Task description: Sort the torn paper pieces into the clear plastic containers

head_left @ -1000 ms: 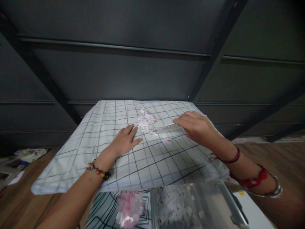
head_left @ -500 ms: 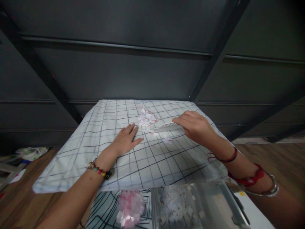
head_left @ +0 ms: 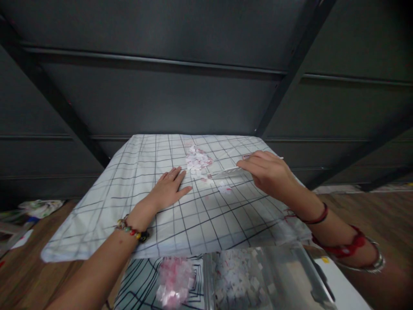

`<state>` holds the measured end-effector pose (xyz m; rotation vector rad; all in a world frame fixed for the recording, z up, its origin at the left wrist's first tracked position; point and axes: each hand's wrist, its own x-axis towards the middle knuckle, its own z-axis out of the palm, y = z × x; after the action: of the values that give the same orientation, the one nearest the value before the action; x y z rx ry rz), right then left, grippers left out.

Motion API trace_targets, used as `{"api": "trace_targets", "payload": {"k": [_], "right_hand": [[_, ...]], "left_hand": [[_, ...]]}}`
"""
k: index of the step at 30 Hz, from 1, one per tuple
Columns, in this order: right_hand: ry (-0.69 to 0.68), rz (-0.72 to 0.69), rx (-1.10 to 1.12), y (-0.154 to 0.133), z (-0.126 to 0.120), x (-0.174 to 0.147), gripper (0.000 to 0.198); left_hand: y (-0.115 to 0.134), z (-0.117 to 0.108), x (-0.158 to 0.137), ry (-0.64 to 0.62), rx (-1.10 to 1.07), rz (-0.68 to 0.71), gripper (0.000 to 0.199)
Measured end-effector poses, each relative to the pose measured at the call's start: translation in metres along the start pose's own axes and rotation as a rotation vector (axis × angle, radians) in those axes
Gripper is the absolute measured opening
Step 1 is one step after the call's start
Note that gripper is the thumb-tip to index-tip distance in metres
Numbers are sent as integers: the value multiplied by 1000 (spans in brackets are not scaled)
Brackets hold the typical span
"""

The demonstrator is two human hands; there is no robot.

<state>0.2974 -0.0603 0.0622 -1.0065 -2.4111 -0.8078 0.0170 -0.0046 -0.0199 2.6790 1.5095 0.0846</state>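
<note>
My left hand (head_left: 169,189) lies flat on the white grid-patterned cloth (head_left: 129,211), fingers spread and holding nothing. Across from it, my right hand (head_left: 269,172) pinches a thin white slotted tool (head_left: 230,173), whose exact kind I cannot make out. The tool's far end points left, close to the cloth. Just beyond that end is a pile of small white and pink paper scraps (head_left: 198,158). A smaller cluster of scraps (head_left: 225,188) lies on the cloth below the tool.
A clear plastic box (head_left: 287,275) partly filled with white paper bits stands at the near edge. Left of it, a heap of pink and white pieces (head_left: 176,280) rests on a dark-lined cloth (head_left: 142,284). A dark panelled wall (head_left: 167,99) rises behind the table.
My right hand has drawn slightly to the right with the white tool, which also shifts away from the pile. My left hand stays nearly in place.
</note>
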Motion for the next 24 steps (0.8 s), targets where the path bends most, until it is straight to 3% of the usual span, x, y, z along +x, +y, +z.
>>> {"api": "trace_targets", "payload": {"k": [10, 20, 24], "right_hand": [[24, -33, -12, -2, 20, 9, 27], [-62, -13, 92, 4, -7, -5, 34], [-27, 10, 94, 2, -4, -4, 33]], "left_hand": [[-1, 1, 0, 12, -8, 9, 70], [-1, 1, 0, 6, -27, 2, 70], [-2, 2, 0, 26, -37, 13, 70]]}}
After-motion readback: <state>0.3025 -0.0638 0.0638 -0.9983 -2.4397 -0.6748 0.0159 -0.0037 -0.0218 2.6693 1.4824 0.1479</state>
